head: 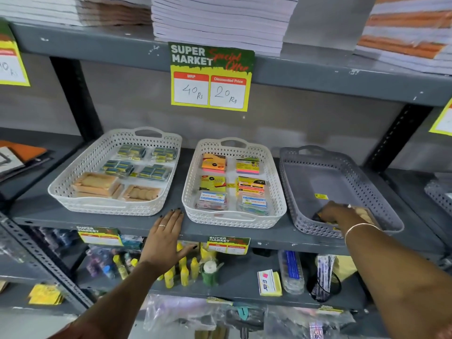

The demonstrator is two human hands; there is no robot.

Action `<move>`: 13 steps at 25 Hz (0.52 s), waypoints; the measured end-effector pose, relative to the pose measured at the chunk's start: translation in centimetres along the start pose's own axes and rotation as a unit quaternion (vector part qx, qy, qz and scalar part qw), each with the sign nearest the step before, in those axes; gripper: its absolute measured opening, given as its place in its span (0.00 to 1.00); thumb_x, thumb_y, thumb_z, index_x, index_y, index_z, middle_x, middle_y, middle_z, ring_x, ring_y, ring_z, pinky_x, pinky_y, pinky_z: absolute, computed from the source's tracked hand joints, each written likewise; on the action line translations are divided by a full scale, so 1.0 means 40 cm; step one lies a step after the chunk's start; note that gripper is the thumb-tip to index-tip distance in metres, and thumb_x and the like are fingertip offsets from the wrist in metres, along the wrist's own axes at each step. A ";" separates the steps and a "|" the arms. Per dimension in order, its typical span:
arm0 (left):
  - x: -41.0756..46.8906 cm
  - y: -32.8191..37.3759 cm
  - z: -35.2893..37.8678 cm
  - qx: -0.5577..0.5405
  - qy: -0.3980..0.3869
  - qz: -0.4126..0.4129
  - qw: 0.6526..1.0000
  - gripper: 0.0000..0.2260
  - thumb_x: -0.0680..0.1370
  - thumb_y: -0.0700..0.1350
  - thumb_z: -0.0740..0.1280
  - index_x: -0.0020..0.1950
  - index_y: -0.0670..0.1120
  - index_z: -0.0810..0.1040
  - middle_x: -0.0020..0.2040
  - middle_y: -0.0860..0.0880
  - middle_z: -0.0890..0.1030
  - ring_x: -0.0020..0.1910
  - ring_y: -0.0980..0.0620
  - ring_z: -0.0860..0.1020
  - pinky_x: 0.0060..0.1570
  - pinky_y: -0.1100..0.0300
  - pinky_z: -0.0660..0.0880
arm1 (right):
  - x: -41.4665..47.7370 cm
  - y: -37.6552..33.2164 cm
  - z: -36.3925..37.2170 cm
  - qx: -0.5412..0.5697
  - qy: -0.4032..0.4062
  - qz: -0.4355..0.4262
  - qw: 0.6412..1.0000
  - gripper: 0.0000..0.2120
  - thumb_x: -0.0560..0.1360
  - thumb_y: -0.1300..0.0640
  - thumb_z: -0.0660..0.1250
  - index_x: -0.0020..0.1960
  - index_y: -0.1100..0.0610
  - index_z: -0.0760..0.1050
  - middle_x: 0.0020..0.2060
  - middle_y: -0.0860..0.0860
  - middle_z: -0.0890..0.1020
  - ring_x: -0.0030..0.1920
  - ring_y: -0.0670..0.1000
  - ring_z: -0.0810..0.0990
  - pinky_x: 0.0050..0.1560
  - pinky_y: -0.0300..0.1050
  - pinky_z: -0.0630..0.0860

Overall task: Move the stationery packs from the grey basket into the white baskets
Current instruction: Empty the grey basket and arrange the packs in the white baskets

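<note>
grey metal shelving unit (102,45), paint chipped along the front edges, black slotted uprights (75,94) behind. plain grey back wall (305,118). above the fingers: top shelf with stacked notebooks (220,23), and a green/yellow "super market special offer" price sign (210,77) hanging from its edge, mrp 40 rs, discounted 20 rs. below the fingers: lower shelf (232,282) with yellow glue bottles (182,270), small packs, two smaller price tags (228,245) on the edge above it. left of the fingers: neighbouring shelf with an orange book (23,151). lighting flat, even.
</note>
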State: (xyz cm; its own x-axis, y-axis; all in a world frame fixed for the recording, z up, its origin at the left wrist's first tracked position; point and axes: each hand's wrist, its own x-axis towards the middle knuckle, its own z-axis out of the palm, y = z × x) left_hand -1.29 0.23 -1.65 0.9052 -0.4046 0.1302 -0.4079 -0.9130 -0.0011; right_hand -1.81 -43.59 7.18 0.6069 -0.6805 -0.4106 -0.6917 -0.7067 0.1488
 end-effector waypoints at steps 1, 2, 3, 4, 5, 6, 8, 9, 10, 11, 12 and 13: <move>0.000 0.000 -0.001 0.000 -0.003 0.000 1.000 0.41 0.74 0.69 0.44 0.67 0.37 0.69 0.65 0.40 0.73 0.64 0.43 0.71 0.65 0.51 0.56 | -0.002 0.000 0.000 0.008 0.001 0.004 1.000 0.29 0.77 0.51 0.64 0.72 0.65 0.63 0.67 0.60 0.74 0.58 0.58 0.78 0.45 0.43 0.72; 0.000 0.000 -0.001 0.002 -0.004 -0.001 1.000 0.41 0.74 0.69 0.44 0.67 0.37 0.70 0.65 0.40 0.74 0.64 0.43 0.71 0.65 0.51 0.56 | -0.004 0.000 -0.001 0.022 0.006 0.013 1.000 0.29 0.77 0.51 0.64 0.72 0.65 0.63 0.67 0.61 0.74 0.57 0.59 0.78 0.47 0.44 0.72; 0.001 0.001 -0.002 0.003 -0.004 -0.002 1.000 0.41 0.74 0.69 0.44 0.67 0.37 0.70 0.65 0.40 0.74 0.64 0.43 0.71 0.65 0.51 0.56 | 0.004 0.001 0.001 0.030 0.015 0.011 0.999 0.27 0.77 0.51 0.64 0.70 0.65 0.65 0.66 0.61 0.75 0.55 0.59 0.77 0.48 0.45 0.73; 0.001 0.002 -0.001 0.003 -0.006 -0.002 1.000 0.41 0.74 0.69 0.44 0.67 0.37 0.70 0.65 0.40 0.74 0.64 0.43 0.71 0.65 0.51 0.56 | -0.003 0.003 0.000 0.022 0.015 -0.001 1.000 0.26 0.77 0.51 0.64 0.68 0.66 0.67 0.64 0.61 0.76 0.54 0.59 0.78 0.51 0.46 0.74; 0.001 0.002 -0.002 0.002 -0.007 -0.003 1.000 0.41 0.74 0.69 0.43 0.67 0.37 0.70 0.65 0.40 0.74 0.64 0.43 0.71 0.65 0.51 0.56 | 0.011 0.007 0.000 0.031 0.017 -0.006 0.999 0.27 0.76 0.48 0.64 0.67 0.66 0.70 0.64 0.60 0.77 0.57 0.59 0.78 0.57 0.46 0.74; 0.001 0.002 -0.002 0.002 -0.009 -0.004 1.000 0.41 0.74 0.69 0.43 0.67 0.37 0.70 0.65 0.40 0.74 0.64 0.43 0.71 0.65 0.51 0.56 | 0.023 0.011 0.000 0.015 0.014 -0.020 1.000 0.30 0.73 0.44 0.64 0.66 0.65 0.72 0.64 0.59 0.77 0.60 0.59 0.78 0.62 0.46 0.74; 0.001 0.003 -0.004 0.001 -0.010 -0.004 1.000 0.41 0.74 0.69 0.43 0.67 0.37 0.70 0.65 0.40 0.74 0.64 0.43 0.72 0.65 0.51 0.56 | 0.008 0.015 -0.003 0.011 0.004 -0.038 0.999 0.34 0.69 0.38 0.65 0.65 0.62 0.74 0.64 0.58 0.77 0.63 0.58 0.77 0.65 0.46 0.72; 0.000 0.003 -0.006 -0.001 -0.014 -0.004 1.000 0.41 0.74 0.69 0.43 0.67 0.37 0.70 0.65 0.40 0.74 0.63 0.43 0.72 0.65 0.51 0.56 | -0.002 0.018 -0.004 0.009 0.007 -0.048 0.999 0.34 0.70 0.37 0.65 0.65 0.61 0.74 0.65 0.59 0.77 0.64 0.58 0.76 0.66 0.46 0.71; 0.000 0.004 -0.007 -0.003 -0.016 -0.004 1.000 0.41 0.74 0.69 0.43 0.66 0.37 0.70 0.64 0.40 0.74 0.63 0.43 0.72 0.64 0.51 0.56 | -0.009 0.018 -0.006 0.012 0.018 -0.051 0.998 0.34 0.72 0.36 0.63 0.67 0.61 0.73 0.67 0.59 0.75 0.66 0.58 0.74 0.67 0.47 0.69; 0.000 0.005 -0.007 -0.003 -0.016 -0.005 1.000 0.41 0.74 0.69 0.42 0.66 0.37 0.70 0.64 0.40 0.74 0.63 0.43 0.72 0.64 0.51 0.56 | -0.017 0.018 -0.012 0.030 0.028 -0.058 0.997 0.35 0.73 0.36 0.62 0.69 0.60 0.71 0.69 0.59 0.73 0.69 0.59 0.71 0.70 0.47 0.66; 0.000 0.005 -0.005 -0.005 -0.014 -0.006 1.000 0.41 0.74 0.69 0.42 0.66 0.37 0.70 0.64 0.40 0.74 0.63 0.43 0.72 0.64 0.51 0.56 | -0.021 0.017 -0.018 0.033 0.028 -0.060 0.997 0.36 0.73 0.35 0.61 0.71 0.60 0.68 0.71 0.60 0.70 0.71 0.60 0.68 0.71 0.48 0.64; 0.001 0.005 -0.003 -0.006 -0.010 -0.007 1.000 0.41 0.74 0.69 0.43 0.66 0.37 0.70 0.64 0.40 0.74 0.64 0.43 0.72 0.64 0.51 0.56 | -0.030 0.014 -0.028 0.048 0.024 -0.059 0.997 0.37 0.73 0.35 0.61 0.72 0.59 0.67 0.72 0.61 0.68 0.72 0.60 0.66 0.71 0.49 0.64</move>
State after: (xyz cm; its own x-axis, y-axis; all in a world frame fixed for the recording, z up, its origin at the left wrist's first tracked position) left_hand -1.35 0.05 -1.51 0.9134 -0.3920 0.1097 -0.3957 -0.9183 0.0131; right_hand -2.49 -43.41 8.77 0.7028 -0.6033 -0.3770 -0.6470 -0.7624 0.0138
